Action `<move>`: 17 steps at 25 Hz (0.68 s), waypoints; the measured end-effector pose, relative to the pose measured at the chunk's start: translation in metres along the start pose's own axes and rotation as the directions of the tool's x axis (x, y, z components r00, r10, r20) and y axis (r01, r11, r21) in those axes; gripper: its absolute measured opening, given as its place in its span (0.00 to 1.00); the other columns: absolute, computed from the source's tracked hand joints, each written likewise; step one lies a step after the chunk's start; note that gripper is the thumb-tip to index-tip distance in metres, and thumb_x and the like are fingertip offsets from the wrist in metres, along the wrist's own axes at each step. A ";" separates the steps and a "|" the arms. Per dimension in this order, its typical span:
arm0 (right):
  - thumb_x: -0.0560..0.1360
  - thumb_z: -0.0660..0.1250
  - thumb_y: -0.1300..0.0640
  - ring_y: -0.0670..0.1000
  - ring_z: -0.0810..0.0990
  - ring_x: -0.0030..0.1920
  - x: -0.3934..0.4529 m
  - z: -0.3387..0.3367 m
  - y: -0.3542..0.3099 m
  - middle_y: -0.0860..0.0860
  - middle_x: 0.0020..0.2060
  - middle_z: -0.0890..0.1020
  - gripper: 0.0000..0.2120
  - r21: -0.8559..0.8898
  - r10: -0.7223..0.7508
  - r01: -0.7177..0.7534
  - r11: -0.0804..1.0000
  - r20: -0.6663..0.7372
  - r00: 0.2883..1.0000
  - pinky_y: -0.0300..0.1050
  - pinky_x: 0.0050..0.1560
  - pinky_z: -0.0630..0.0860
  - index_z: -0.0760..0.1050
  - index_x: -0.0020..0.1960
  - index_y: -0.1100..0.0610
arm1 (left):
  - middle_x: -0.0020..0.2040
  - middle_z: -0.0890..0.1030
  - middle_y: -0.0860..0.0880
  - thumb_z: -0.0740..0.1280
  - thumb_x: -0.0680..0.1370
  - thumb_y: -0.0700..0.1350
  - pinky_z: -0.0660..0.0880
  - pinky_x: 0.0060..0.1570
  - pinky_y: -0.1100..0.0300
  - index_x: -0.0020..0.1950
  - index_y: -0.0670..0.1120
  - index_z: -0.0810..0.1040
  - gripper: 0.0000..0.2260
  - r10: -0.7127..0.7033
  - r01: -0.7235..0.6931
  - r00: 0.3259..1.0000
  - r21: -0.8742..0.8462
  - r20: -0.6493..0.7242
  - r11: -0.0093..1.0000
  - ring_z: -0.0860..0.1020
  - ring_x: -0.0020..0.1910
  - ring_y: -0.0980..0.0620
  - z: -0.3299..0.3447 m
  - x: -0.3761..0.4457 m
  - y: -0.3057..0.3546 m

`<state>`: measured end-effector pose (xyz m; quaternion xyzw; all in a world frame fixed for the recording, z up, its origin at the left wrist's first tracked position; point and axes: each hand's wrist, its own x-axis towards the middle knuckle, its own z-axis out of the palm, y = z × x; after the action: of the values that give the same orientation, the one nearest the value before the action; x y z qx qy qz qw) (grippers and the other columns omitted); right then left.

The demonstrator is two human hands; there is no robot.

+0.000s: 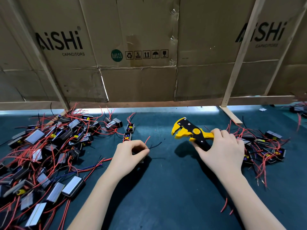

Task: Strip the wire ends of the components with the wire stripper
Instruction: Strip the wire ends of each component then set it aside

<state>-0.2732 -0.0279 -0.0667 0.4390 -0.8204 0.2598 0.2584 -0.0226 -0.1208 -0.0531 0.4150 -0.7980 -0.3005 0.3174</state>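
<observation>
My right hand (222,146) grips the handles of a yellow and black wire stripper (189,131), whose open jaws point left above the dark green mat (166,188). My left hand (131,153) holds a small black component, mostly hidden under the fingers, and pinches its wires near the fingertips. A red wire (147,139) and a black wire (155,145) stick out to the right of that hand, toward the stripper's jaws but apart from them.
A big heap of black components with red and black wires (46,146) covers the mat's left side. A smaller heap (265,146) lies to the right of my right hand. Cardboard panels (141,55) on wooden slats close off the back. Red wire scraps (225,205) lie near my right forearm.
</observation>
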 end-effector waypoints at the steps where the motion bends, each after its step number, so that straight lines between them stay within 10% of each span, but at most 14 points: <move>1: 0.63 0.75 0.35 0.61 0.78 0.42 -0.001 0.001 -0.001 0.57 0.38 0.79 0.30 -0.014 -0.013 0.014 1.000 0.019 1.000 0.54 0.45 0.67 0.75 0.44 0.61 | 0.33 0.83 0.52 0.72 0.74 0.40 0.77 0.39 0.65 0.37 0.48 0.82 0.07 -0.011 0.012 0.999 0.012 -0.040 1.000 0.80 0.32 0.58 0.002 0.000 -0.001; 17: 0.62 0.76 0.37 0.60 0.78 0.41 -0.008 0.005 -0.011 0.56 0.37 0.78 0.27 -0.042 -0.122 0.124 0.991 0.055 0.991 0.53 0.45 0.67 0.75 0.43 0.60 | 0.31 0.79 0.52 0.70 0.72 0.41 0.72 0.41 0.62 0.33 0.50 0.76 0.09 -0.006 0.009 0.999 0.056 -0.045 0.998 0.76 0.35 0.52 0.018 -0.003 0.007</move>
<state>-0.2612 -0.0319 -0.0736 0.4894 -0.8040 0.2130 0.2621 -0.0384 -0.1103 -0.0600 0.4335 -0.7972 -0.2697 0.3223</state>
